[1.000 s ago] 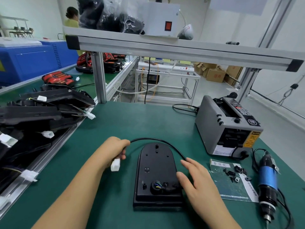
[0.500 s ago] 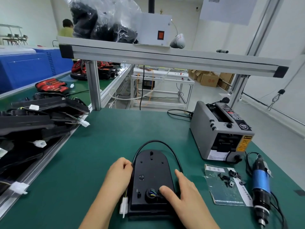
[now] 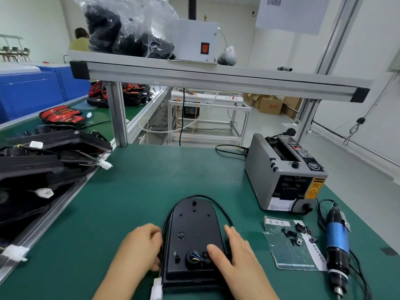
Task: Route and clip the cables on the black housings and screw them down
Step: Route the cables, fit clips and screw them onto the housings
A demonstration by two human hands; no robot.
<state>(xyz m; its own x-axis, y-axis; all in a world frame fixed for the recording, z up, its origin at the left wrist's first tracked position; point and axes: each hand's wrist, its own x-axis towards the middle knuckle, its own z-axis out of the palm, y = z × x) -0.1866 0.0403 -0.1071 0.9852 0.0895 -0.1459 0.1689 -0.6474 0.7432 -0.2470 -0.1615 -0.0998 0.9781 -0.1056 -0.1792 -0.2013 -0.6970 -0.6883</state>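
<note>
1 black housing (image 3: 194,234) lies flat on the green mat (image 3: 140,180), directly in front of the person, with its rounded end pointing away.

Cable routing:
- The cable (image 3: 218,205) passes along the right edge of the housing, loops around the rounded end and comes down the left edge.
- The white connector (image 3: 157,289) at the cable end lies at the near left corner of the housing.
- A grommet (image 3: 192,257) with coloured wires sits on the near part of the housing.

Hand positions:
- Left hand (image 3: 140,250): the fingers are curled and grip the cable against the left edge of the housing.
- Right hand (image 3: 238,258): the fingers are straight and hold nothing. The thumb presses on the housing just beside the grommet. The fingers lie along the right edge.

Surroundings:
- A card (image 3: 281,250) lies on the mat to the right of the housing, with several small black clips (image 3: 296,232) on it.
- A screwdriver (image 3: 337,241) with a blue body lies just beside the card, on its right side.
- A grey dispenser (image 3: 270,174) stands behind the card.
- A stack (image 3: 32,167) of further black housings with white connectors lies to the left of the mat.
</note>
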